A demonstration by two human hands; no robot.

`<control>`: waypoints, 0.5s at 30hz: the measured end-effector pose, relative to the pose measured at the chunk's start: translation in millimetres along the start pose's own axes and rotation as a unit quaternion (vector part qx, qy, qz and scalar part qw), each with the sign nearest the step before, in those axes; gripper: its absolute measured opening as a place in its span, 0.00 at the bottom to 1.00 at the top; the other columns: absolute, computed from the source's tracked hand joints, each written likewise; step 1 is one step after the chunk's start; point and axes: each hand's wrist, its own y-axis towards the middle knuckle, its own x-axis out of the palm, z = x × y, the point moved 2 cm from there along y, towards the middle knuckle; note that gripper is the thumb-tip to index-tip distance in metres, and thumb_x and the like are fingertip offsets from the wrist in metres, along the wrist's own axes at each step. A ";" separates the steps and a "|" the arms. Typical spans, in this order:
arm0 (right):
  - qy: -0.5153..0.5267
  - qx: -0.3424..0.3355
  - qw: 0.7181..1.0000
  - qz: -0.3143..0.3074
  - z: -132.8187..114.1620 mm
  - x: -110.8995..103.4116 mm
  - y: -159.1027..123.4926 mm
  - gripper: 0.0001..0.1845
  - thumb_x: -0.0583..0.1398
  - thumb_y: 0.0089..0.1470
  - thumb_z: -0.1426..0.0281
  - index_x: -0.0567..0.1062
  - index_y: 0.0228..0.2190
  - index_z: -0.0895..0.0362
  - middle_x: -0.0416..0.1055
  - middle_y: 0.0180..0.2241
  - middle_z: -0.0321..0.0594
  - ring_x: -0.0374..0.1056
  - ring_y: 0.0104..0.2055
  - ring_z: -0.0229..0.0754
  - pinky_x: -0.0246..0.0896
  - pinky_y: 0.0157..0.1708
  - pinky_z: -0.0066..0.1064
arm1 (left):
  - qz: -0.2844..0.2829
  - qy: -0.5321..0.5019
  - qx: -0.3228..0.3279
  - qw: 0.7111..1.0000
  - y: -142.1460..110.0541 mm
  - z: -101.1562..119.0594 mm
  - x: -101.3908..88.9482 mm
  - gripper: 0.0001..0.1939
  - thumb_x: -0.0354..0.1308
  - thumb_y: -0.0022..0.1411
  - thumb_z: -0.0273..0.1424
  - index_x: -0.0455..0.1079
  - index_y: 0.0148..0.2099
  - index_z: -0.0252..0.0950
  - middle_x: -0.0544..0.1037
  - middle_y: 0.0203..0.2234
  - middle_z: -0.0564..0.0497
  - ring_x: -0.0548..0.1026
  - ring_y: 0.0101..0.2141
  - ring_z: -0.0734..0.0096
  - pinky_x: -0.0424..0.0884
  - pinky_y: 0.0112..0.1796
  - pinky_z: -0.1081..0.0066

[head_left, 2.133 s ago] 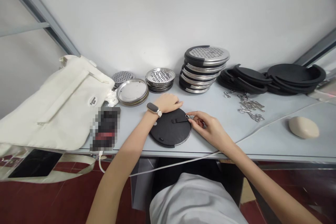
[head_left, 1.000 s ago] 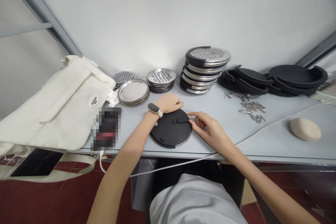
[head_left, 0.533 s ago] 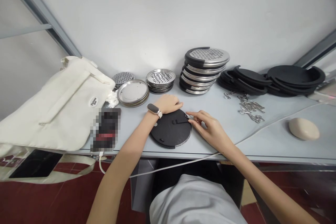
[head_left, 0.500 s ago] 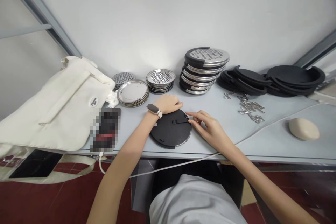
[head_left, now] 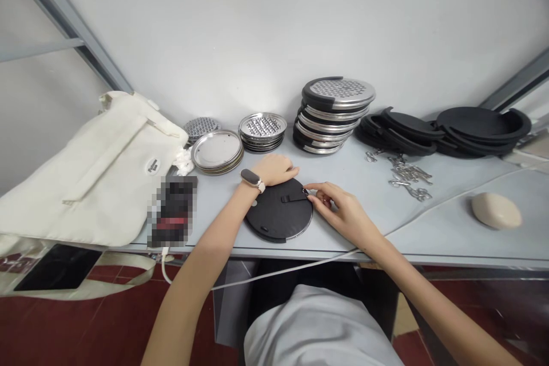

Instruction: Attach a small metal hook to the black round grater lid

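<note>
Right hand [head_left: 341, 206] has shifted only slightly, thumb and finger pinching small metal loop [head_left: 305, 190] at right rim of black disc [head_left: 277, 218], lower centre of frame. Left hand [head_left: 274, 170] lies across disc's upper edge, grip unclear. Small change suggests fine work at loop.

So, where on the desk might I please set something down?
Between the right hand and the metal clips, and between the white cable and the desk's front edge, left of the beige rounded object. Grater discs and black covers crowd the back; the white bag, the left.
</note>
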 end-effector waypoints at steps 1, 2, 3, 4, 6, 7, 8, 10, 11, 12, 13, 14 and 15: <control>0.001 0.002 1.000 0.000 0.1 0.2 0.0 0.13 0.51 0.59 0.69 0.70 0.44 0.56 0.62 0.25 0.36 0.59 0.26 0.38 0.60 0.31 0.30 | 0.000 0.001 0.000 1.000 0.0 0.1 -0.1 0.28 0.37 0.64 0.44 0.74 0.31 0.34 0.77 0.29 0.43 0.74 0.31 0.63 0.63 0.32 0.69; 0.002 0.004 1.000 0.000 0.3 0.4 -0.1 0.13 0.51 0.59 0.68 0.70 0.44 0.56 0.62 0.25 0.36 0.59 0.25 0.38 0.60 0.30 0.30 | -0.001 0.001 0.000 1.000 0.1 0.2 -0.2 0.28 0.37 0.64 0.44 0.74 0.31 0.34 0.77 0.29 0.43 0.74 0.31 0.63 0.63 0.32 0.68; 0.003 0.006 1.000 0.000 0.3 0.7 -0.1 0.13 0.51 0.59 0.68 0.70 0.44 0.56 0.61 0.25 0.36 0.59 0.25 0.38 0.60 0.30 0.29 | -0.002 0.001 0.000 1.000 0.1 0.3 -0.3 0.28 0.37 0.64 0.44 0.74 0.31 0.34 0.77 0.29 0.43 0.74 0.31 0.63 0.63 0.32 0.68; 0.004 0.007 1.000 0.001 0.4 1.0 -0.1 0.13 0.51 0.59 0.68 0.70 0.44 0.56 0.61 0.24 0.36 0.59 0.25 0.37 0.60 0.30 0.29 | -0.004 0.000 -0.001 1.000 0.2 0.4 -0.3 0.28 0.37 0.64 0.44 0.74 0.31 0.34 0.77 0.29 0.43 0.74 0.31 0.63 0.63 0.32 0.68; 0.003 0.009 1.000 0.003 0.4 1.5 -0.1 0.14 0.51 0.59 0.67 0.70 0.45 0.56 0.61 0.24 0.36 0.58 0.25 0.37 0.60 0.30 0.29 | -0.004 -0.003 -0.002 1.000 0.1 0.3 -0.4 0.28 0.37 0.64 0.44 0.74 0.31 0.34 0.77 0.30 0.43 0.74 0.32 0.63 0.63 0.33 0.69; 0.003 0.009 1.000 0.003 0.4 1.7 -0.1 0.14 0.51 0.59 0.67 0.70 0.44 0.56 0.61 0.24 0.36 0.58 0.24 0.37 0.60 0.29 0.29 | -0.004 -0.003 -0.003 1.000 0.1 0.2 -0.4 0.28 0.37 0.64 0.44 0.74 0.31 0.34 0.77 0.30 0.43 0.74 0.32 0.63 0.63 0.34 0.69; 0.002 0.009 1.000 0.004 0.4 1.9 -0.2 0.14 0.51 0.59 0.67 0.70 0.44 0.56 0.61 0.24 0.36 0.58 0.24 0.37 0.60 0.29 0.29 | -0.004 -0.003 -0.005 1.000 0.0 0.1 -0.5 0.28 0.37 0.64 0.44 0.74 0.31 0.34 0.77 0.30 0.43 0.74 0.32 0.63 0.63 0.34 0.69; -0.001 0.009 1.000 0.004 0.6 2.2 -0.2 0.14 0.51 0.59 0.66 0.70 0.45 0.56 0.61 0.24 0.36 0.58 0.24 0.37 0.60 0.29 0.29 | -0.004 -0.003 -0.007 1.000 -0.2 0.0 -0.6 0.28 0.37 0.64 0.44 0.74 0.31 0.34 0.77 0.30 0.43 0.74 0.32 0.63 0.63 0.33 0.69; -0.002 0.008 1.000 0.004 0.7 2.3 -0.3 0.14 0.51 0.59 0.66 0.70 0.45 0.56 0.61 0.24 0.36 0.58 0.24 0.37 0.60 0.29 0.29 | -0.003 -0.003 -0.007 1.000 -0.3 0.0 -0.7 0.28 0.37 0.64 0.44 0.74 0.31 0.34 0.77 0.30 0.43 0.74 0.32 0.63 0.63 0.33 0.69; -0.003 0.007 1.000 0.004 0.8 2.4 -0.4 0.14 0.51 0.59 0.66 0.70 0.45 0.56 0.61 0.24 0.36 0.58 0.24 0.37 0.60 0.29 0.29 | -0.003 -0.003 -0.007 1.000 -0.3 0.1 -0.8 0.28 0.38 0.64 0.44 0.74 0.31 0.34 0.77 0.30 0.43 0.74 0.32 0.63 0.63 0.33 0.69; -0.005 0.007 1.000 0.004 0.9 2.4 -0.5 0.14 0.51 0.59 0.66 0.70 0.45 0.56 0.61 0.24 0.36 0.58 0.24 0.38 0.60 0.29 0.29 | -0.003 -0.002 -0.007 1.000 -0.2 0.2 -0.8 0.28 0.38 0.64 0.44 0.74 0.31 0.34 0.77 0.30 0.43 0.74 0.32 0.63 0.63 0.33 0.69; -0.005 0.007 1.000 0.003 1.0 2.5 -0.6 0.14 0.51 0.59 0.67 0.70 0.45 0.56 0.61 0.24 0.36 0.58 0.25 0.38 0.60 0.30 0.29 | -0.003 -0.001 -0.006 1.000 -0.1 0.3 -0.8 0.28 0.38 0.64 0.44 0.74 0.31 0.34 0.77 0.30 0.43 0.74 0.32 0.63 0.63 0.33 0.69; -0.006 0.007 1.000 0.003 0.9 2.4 -0.7 0.14 0.51 0.59 0.67 0.70 0.45 0.56 0.61 0.24 0.36 0.58 0.25 0.38 0.60 0.30 0.29 | -0.002 0.000 -0.005 1.000 0.0 0.4 -0.8 0.28 0.38 0.64 0.44 0.74 0.31 0.34 0.77 0.30 0.43 0.74 0.32 0.63 0.63 0.33 0.69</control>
